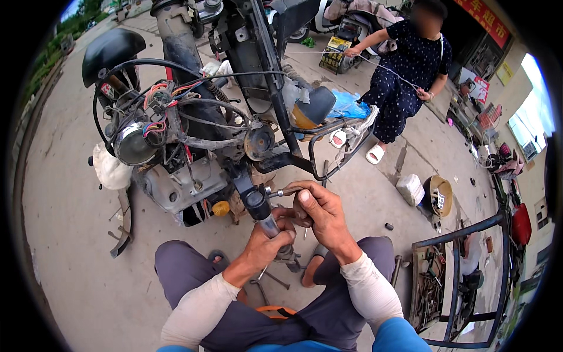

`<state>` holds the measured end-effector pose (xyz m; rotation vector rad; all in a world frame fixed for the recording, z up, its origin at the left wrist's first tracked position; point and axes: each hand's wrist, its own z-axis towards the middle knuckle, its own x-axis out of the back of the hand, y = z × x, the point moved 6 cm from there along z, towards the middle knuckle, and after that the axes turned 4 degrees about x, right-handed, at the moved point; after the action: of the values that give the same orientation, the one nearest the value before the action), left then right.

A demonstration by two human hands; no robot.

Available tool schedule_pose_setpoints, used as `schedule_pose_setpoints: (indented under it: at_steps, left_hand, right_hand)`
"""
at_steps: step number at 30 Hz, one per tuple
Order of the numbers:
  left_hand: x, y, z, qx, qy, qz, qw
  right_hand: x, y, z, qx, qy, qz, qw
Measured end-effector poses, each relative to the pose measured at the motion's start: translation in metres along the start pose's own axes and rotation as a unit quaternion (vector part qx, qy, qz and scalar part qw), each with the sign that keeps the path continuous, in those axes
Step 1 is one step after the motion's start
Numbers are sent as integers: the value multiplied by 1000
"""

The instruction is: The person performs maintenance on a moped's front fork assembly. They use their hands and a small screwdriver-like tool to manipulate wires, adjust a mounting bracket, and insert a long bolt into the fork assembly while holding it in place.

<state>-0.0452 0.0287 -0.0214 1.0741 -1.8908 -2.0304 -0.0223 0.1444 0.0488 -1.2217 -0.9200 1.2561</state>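
Observation:
My left hand [267, 246] is closed around the silver fork tube [270, 226] below a black clamp [255, 200] on a partly dismantled vehicle's front end. My right hand [325, 220] grips a metal socket wrench [290, 191], whose socket end meets the side of that clamp. Bundles of loose colored wires [155, 97], a round headlamp housing [132, 144], an amber reflector [220, 207] and a black tube frame [319, 170] are around the work.
A person [399, 76] in dark patterned clothes holds a cord at upper right. On the concrete are a white block [408, 189], a tan bowl-shaped object [447, 196] and loose wrenches [275, 281]. A metal frame [451, 234] with a tool tray [428, 281] lies at lower right.

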Motion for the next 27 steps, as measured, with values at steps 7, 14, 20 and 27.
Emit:
schedule_pose_setpoints:
  at_steps: [7, 14, 20, 27]
  left_hand:
    - [1, -11, 4, 5, 27, -4, 1000]
    - [2, -16, 1, 11, 42, -16, 999]
    - [-2, -14, 7, 3, 30, -1, 1000]
    - [-3, -2, 2, 17, 46, 6, 999]
  right_hand:
    - [-19, -27, -11, -211, 69, 132, 966]
    - [-39, -64, -10, -293, 140, 278, 904]
    - [-11, -61, -14, -262, 106, 212, 936]
    - [6, -32, -14, -23, 70, -73, 995]
